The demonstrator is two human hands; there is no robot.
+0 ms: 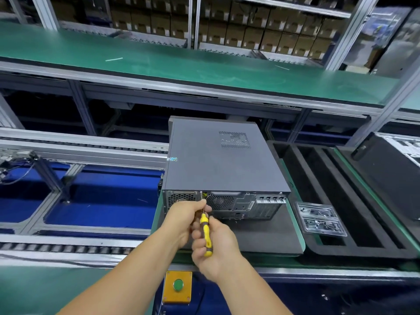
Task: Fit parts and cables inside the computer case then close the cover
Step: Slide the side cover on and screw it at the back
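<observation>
The right hand (pixel 212 244) grasps the yellow-and-black ribbed handle of a screwdriver (pixel 206 235), fingers curled round it. At its 11 o'clock the left hand (pixel 188 218) pinches the thin metal shaft near the tip, against the perforated rear panel of the computer case (pixel 222 164). The case, matte grey sheet metal with its cover on, lies flat on a black foam pad (pixel 268 237). At 3 o'clock sits a clear plastic blister tray (pixel 319 220).
</observation>
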